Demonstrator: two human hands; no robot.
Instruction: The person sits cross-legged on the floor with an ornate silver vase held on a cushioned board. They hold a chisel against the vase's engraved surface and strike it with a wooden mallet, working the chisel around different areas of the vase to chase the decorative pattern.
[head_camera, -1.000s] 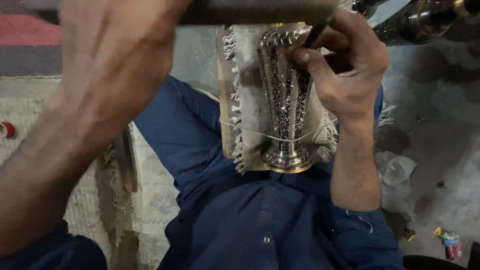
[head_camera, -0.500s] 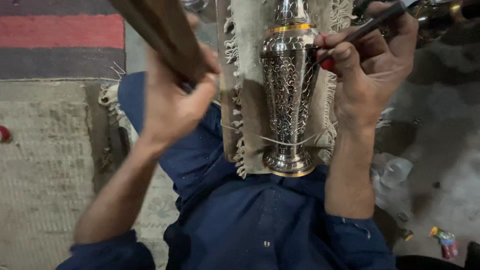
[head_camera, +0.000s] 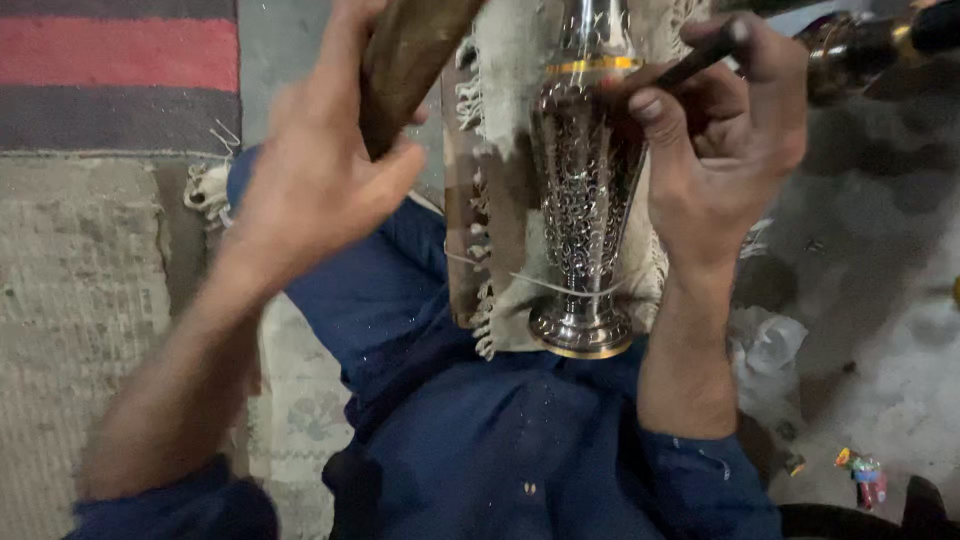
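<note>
The person's left hand (head_camera: 320, 170) is gripping a thick brown wooden mallet (head_camera: 410, 60), fingers wrapped tight around its shaft, and is holding it raised at the far left of the work. The right hand (head_camera: 725, 150) is pinching a slim dark chisel (head_camera: 700, 62) between thumb and fingers, its shaft slanting away to the far right. The tip seems to be resting high on the vase, just under the gold band, though the thumb is hiding the contact point.

The engraved silver vase (head_camera: 588, 200) is lying lengthwise along the person's lap, its round gold-rimmed foot near the body and its neck pointing away. A fringed beige cloth (head_camera: 500, 110) is cushioning it underneath, and a thin string (head_camera: 545, 285) is crossing the lower stem and the cloth. The blue-clad legs (head_camera: 400, 300) are supporting the whole arrangement. To the left a striped woven rug (head_camera: 110, 70) is covering the floor; to the right, grey concrete floor (head_camera: 880, 330) is showing crumpled white paper (head_camera: 765, 345) and small coloured scraps (head_camera: 862, 475).

Judging from this, doing the engraving well is depending on keeping the chisel steady and set at a consistent slant to the curved metal, with the heel of the right hand braced against the vase. The mallet strokes should be landing squarely on the chisel's end, light and even, so the tip is not skidding across the finished scrollwork. The vase is wanting firm seating in the cloth so that it is not rolling under the blows.
</note>
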